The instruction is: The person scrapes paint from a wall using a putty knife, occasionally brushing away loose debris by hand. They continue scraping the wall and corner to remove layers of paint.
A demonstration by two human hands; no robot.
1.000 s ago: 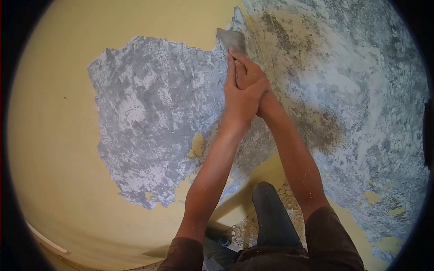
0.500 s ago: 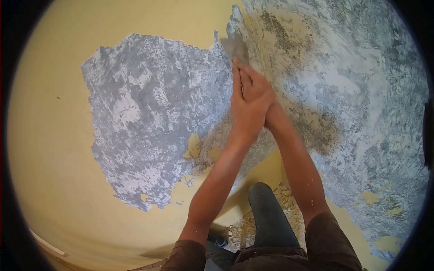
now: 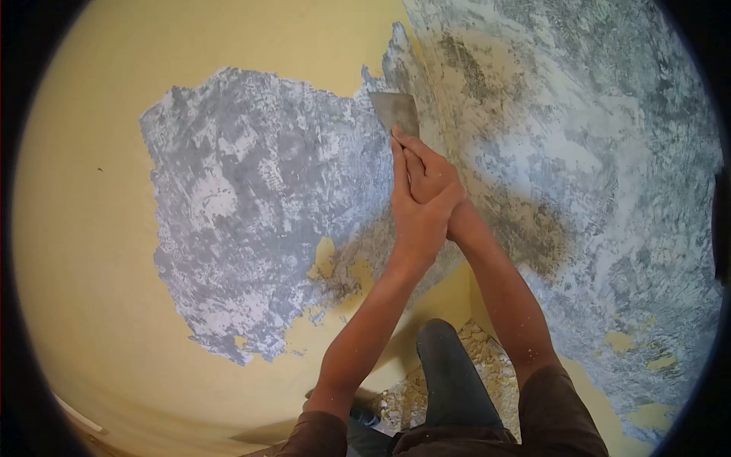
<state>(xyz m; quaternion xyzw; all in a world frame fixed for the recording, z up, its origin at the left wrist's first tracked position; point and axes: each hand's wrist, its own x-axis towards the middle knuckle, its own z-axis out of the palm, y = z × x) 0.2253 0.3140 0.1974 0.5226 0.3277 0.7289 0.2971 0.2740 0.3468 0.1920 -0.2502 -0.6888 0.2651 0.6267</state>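
Note:
A scraper with a wide, flat metal blade [image 3: 397,111] lies against the wall near the inside corner, its straight edge pointing up. Both hands are clasped together around its handle, which they hide. My right hand [image 3: 432,169] is closed on the handle just below the blade. Overlapping it from the left and below, my left hand [image 3: 417,227] is closed too, with fingers reaching up along the handle. Around the blade is a patch of bare grey-white wall [image 3: 244,190], and yellow paint [image 3: 327,46] borders it above with a ragged edge.
The right-hand wall [image 3: 601,175] is mostly stripped, mottled grey with brown stains. Small yellow paint remnants [image 3: 324,257] cling to the left patch. Paint flakes and debris [image 3: 483,354] cover the floor by my knee [image 3: 453,365]. A pale strip [image 3: 80,411] runs along the lower left.
Both hands and the scraper have moved down the wall together. The blade, smeared by motion before, now shows sharply. The view has tilted up slightly.

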